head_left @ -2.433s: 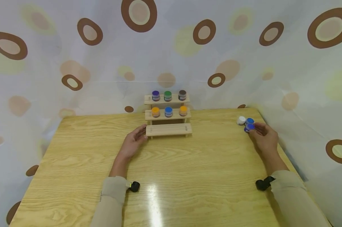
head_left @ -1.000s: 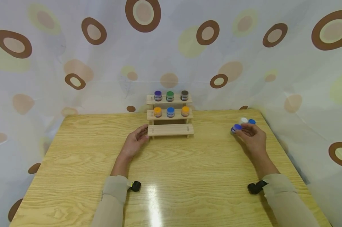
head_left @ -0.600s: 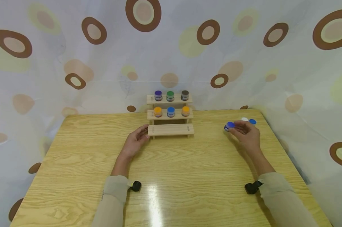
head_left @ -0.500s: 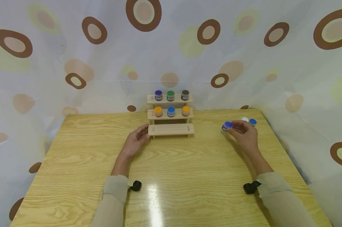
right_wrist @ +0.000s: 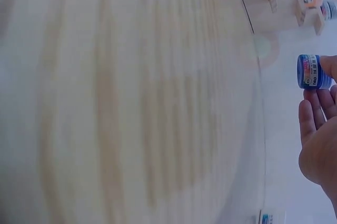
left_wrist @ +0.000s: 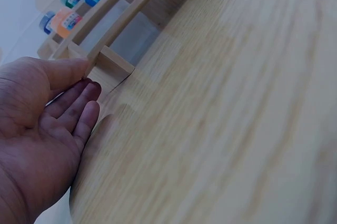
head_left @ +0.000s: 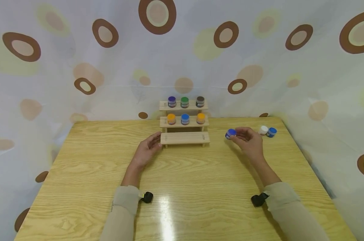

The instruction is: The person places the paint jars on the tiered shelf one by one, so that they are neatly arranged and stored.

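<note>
My right hand (head_left: pixel 250 143) pinches a small paint jar with a blue-violet lid (head_left: pixel 231 133) between thumb and fingers, held to the right of a three-step wooden display rack (head_left: pixel 185 137). The right wrist view shows its label and clear blue sides (right_wrist: pixel 310 71). At the left end of the rack's lowest step, my left hand (head_left: pixel 145 151) stays with its thumb and relaxed fingers right at the wood; no jar is in it. Purple, green and dark brown lidded jars (head_left: pixel 184 102) line the top step. Two orange jars flank a blue jar (head_left: pixel 185 119) on the middle step.
A white-lidded jar (head_left: pixel 263 130) and a blue jar (head_left: pixel 271 132) stand side by side near the right edge of the wood-grain table (head_left: pixel 188 187). Behind the table and along its right side hangs a pale cloth with brown rings (head_left: pixel 124 67).
My right hand has lifted the blue-violet-lidded jar from beside the other two and carried it left toward the rack. My left hand has kept its place at the rack's end.
</note>
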The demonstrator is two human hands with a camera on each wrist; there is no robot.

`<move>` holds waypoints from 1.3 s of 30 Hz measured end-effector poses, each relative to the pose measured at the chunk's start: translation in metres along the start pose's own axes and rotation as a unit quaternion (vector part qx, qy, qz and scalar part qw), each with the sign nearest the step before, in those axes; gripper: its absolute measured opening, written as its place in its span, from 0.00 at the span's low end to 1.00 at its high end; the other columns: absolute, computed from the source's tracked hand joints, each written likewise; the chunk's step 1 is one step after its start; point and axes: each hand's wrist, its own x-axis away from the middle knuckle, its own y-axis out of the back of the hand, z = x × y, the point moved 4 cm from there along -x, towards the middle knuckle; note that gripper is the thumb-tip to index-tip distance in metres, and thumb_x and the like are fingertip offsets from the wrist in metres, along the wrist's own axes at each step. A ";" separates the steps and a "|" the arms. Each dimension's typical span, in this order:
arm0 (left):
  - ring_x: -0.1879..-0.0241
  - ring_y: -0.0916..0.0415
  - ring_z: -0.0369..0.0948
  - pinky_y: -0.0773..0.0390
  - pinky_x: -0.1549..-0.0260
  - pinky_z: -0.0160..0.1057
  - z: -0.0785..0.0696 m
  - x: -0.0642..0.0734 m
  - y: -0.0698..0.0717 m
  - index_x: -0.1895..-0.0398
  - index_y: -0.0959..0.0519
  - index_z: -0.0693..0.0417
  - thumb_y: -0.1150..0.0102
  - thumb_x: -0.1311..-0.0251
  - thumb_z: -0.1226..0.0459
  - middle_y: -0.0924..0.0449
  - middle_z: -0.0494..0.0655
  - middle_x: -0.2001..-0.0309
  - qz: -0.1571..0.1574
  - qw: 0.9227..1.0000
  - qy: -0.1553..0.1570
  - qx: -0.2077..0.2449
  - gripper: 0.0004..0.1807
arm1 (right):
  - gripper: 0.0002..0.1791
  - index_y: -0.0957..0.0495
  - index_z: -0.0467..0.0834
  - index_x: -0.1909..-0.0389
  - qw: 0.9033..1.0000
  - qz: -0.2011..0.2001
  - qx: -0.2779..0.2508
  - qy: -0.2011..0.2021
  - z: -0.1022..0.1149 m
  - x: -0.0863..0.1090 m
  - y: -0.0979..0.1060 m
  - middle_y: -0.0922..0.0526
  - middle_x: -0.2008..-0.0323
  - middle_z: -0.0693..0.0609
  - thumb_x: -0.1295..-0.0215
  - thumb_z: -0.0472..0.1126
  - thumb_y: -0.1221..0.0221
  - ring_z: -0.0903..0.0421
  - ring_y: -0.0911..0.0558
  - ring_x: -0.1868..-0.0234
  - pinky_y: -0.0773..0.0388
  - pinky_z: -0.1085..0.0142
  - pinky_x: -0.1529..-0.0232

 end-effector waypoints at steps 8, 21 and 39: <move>0.22 0.37 0.48 0.35 0.23 0.47 0.000 0.000 0.001 0.18 0.38 0.55 0.42 0.22 0.67 0.33 0.53 0.22 -0.002 1.000 -0.003 -0.002 0.32 | 0.21 0.18 0.32 0.44 0.999 0.037 -0.004 0.003 0.016 0.003 -0.036 0.15 0.48 0.36 0.34 0.36 0.27 0.61 0.14 0.51 0.16 0.75 0.48; 0.22 0.37 0.49 0.34 0.23 0.47 0.003 0.000 0.000 0.18 0.38 0.57 0.42 0.22 0.68 0.34 0.55 0.22 0.000 1.000 0.003 0.001 0.32 | 0.18 0.17 0.31 0.47 0.997 0.066 -0.006 0.043 0.036 0.005 -0.085 0.14 0.49 0.36 0.36 0.32 0.27 0.51 0.14 0.50 0.15 0.72 0.47; 0.22 0.37 0.49 0.34 0.23 0.46 -0.001 0.001 0.000 0.19 0.37 0.57 0.42 0.23 0.69 0.34 0.53 0.22 -0.005 1.000 -0.004 0.008 0.32 | 0.19 0.16 0.36 0.46 0.991 0.116 -0.013 0.059 0.050 0.008 -0.154 0.13 0.49 0.40 0.36 0.34 0.25 0.43 0.14 0.47 0.14 0.51 0.43</move>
